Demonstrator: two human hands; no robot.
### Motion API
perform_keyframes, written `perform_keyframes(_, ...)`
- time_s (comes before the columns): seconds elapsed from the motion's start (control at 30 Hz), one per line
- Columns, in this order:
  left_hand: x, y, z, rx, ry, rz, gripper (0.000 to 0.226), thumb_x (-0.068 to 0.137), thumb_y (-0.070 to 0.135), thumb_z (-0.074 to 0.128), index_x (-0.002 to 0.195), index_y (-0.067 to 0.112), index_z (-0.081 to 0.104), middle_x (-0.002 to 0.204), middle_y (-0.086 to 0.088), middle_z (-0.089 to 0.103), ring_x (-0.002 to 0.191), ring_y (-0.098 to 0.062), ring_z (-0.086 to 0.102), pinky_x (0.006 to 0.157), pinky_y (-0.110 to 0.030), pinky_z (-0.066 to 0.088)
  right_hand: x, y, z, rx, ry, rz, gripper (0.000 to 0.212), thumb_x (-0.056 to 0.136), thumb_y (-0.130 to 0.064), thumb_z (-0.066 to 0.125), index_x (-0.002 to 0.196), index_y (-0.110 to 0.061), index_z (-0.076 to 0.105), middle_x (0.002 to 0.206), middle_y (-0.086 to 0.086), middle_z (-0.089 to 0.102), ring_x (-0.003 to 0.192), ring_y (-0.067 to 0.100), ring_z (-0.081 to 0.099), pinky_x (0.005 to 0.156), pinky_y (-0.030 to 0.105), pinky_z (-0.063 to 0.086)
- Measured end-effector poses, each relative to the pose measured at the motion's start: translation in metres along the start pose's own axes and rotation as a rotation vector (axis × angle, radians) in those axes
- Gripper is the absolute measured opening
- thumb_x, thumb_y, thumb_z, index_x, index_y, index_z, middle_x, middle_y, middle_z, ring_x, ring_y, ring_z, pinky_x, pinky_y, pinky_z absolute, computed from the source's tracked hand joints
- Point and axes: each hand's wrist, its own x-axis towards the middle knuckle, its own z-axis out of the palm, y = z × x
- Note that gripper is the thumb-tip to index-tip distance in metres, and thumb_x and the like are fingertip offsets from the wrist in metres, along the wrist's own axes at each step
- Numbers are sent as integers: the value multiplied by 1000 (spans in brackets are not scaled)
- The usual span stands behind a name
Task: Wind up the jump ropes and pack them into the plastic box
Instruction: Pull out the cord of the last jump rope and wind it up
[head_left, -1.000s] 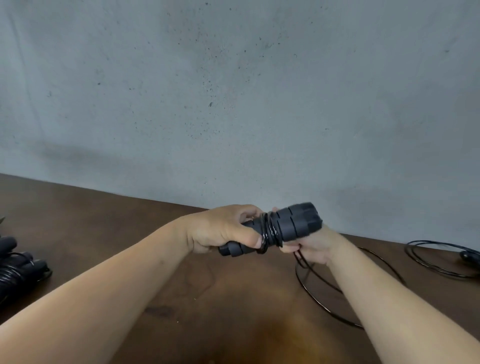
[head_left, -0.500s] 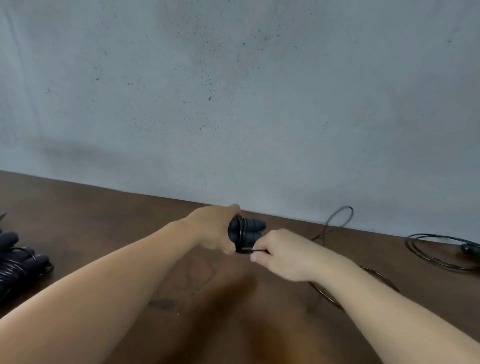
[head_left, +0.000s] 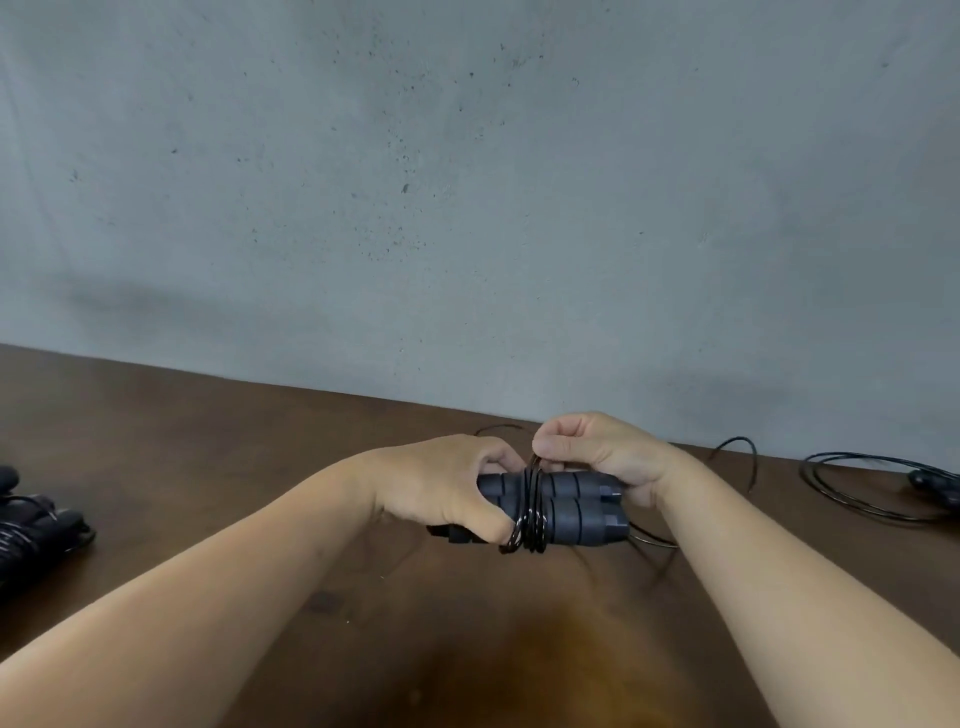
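Two dark grey jump rope handles (head_left: 576, 512) lie side by side, held level above the brown table (head_left: 208, 447). My left hand (head_left: 447, 486) grips their left end. Several turns of thin black cord (head_left: 532, 522) wrap around the middle of the pair. My right hand (head_left: 597, 449) is over the handles and pinches the cord at the top of the wraps. The loose rest of the cord (head_left: 740, 457) trails behind my right wrist onto the table. The plastic box is out of view.
A wound jump rope bundle (head_left: 31, 525) lies at the table's left edge. Another jump rope (head_left: 883, 486), loosely coiled with a dark handle, lies at the far right. A grey concrete wall (head_left: 467, 208) rises behind the table.
My right hand has carried the cord from the near side up over the handles, adding a turn. The handles have swung from end-on back to lying sideways.
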Motion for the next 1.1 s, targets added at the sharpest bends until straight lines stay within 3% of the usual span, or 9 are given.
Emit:
perform_keyframes(0.07,1,-6,2,-200,2,18,62,59,22,74,116,19,52,94,5,70,80,-13,63,73,-30,50,1,13,1,206,-8,-1,9,81,-16,74,76,-14,67,70,2,61,60,13,56,55,23,46)
perform_keyframes(0.13,7,-11,3,-423,63,59,74,56,24,75,124,12,50,105,-5,69,90,-19,63,84,-36,48,1,21,5,351,21,-59,22,91,-2,58,74,-14,66,66,1,52,53,9,42,48,19,26)
perform_keyframes(0.23,18,-13,3,-573,222,68,80,53,26,76,129,14,53,108,-7,68,91,-17,64,83,-32,49,0,23,20,254,67,-71,31,102,-7,39,82,-10,61,61,0,44,46,7,23,47,25,10)
perform_keyframes(0.4,19,-17,-7,-199,484,11,33,71,15,73,102,25,69,76,12,67,61,-4,58,57,-16,45,-11,33,45,-228,155,93,33,105,-31,39,104,-10,64,58,-4,47,45,10,31,47,26,21)
perform_keyframes(0.5,23,-27,-3,43,500,-54,34,64,24,72,98,23,64,75,12,65,62,-10,57,57,-21,46,-13,25,51,-733,134,124,27,104,-31,39,89,-18,57,72,-4,55,54,8,47,52,21,34)
perform_keyframes(0.6,30,-32,4,284,483,-84,34,63,29,71,92,27,54,76,9,61,70,-15,58,60,-28,44,-14,12,47,-1209,115,77,24,101,-29,43,98,-12,60,90,3,63,71,18,54,60,28,41)
perform_keyframes(0.83,29,-8,3,660,197,-124,42,66,36,73,97,40,46,77,12,58,74,-15,56,62,-28,44,-15,-53,22,-1346,89,36,16,79,-41,78,81,-26,74,65,-12,59,62,6,53,53,22,37)
perform_keyframes(1.0,14,4,-12,288,-129,-64,39,62,29,71,91,52,57,86,9,67,74,-11,60,71,-30,47,-7,-57,-1,-1205,69,62,39,62,-59,83,71,-23,72,63,-10,57,64,7,51,59,22,38)
perform_keyframes(1.1,3,-3,-21,-10,-249,4,56,68,20,69,120,37,61,101,9,69,88,-13,62,81,-28,49,-7,-51,-12,-1027,87,-4,41,71,-59,77,67,-19,70,62,-10,57,63,4,51,62,20,38)
